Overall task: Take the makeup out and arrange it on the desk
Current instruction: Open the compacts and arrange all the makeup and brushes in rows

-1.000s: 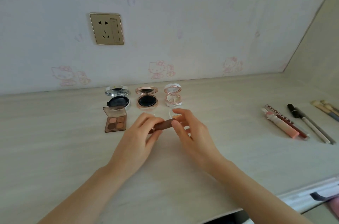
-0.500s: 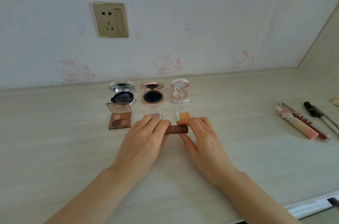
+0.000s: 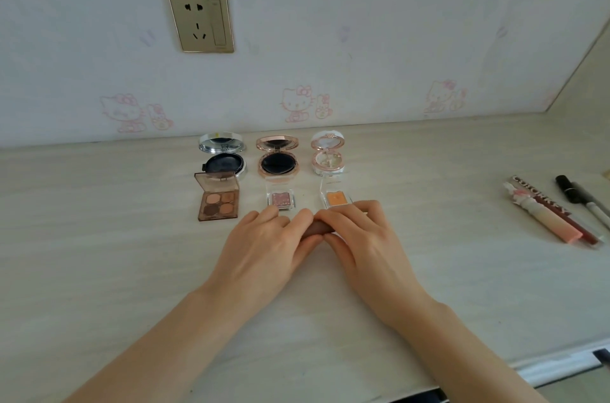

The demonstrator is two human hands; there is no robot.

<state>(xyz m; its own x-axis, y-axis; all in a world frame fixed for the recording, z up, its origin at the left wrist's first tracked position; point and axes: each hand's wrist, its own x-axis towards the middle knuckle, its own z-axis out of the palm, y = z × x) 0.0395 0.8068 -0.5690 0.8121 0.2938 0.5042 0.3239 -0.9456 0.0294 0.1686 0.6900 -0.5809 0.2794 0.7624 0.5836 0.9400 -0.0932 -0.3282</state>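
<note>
On the worktop (image 3: 99,237), left hand (image 3: 260,247) and right hand (image 3: 363,240) are pinching a brown tube (image 3: 315,228), risking bumping the orange eyeshadow (image 3: 336,198) just behind.

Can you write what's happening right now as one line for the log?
thing: brown tube | left grip: holds it | right grip: holds it | where: on desk

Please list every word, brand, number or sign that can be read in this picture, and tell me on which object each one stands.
"COLORKEY": white letters along the dark red lip gloss tube, which lies at the right on the pale wooden desk.
Nothing else can be read: the gold wall socket shows only its holes and a switch, no print.
</note>
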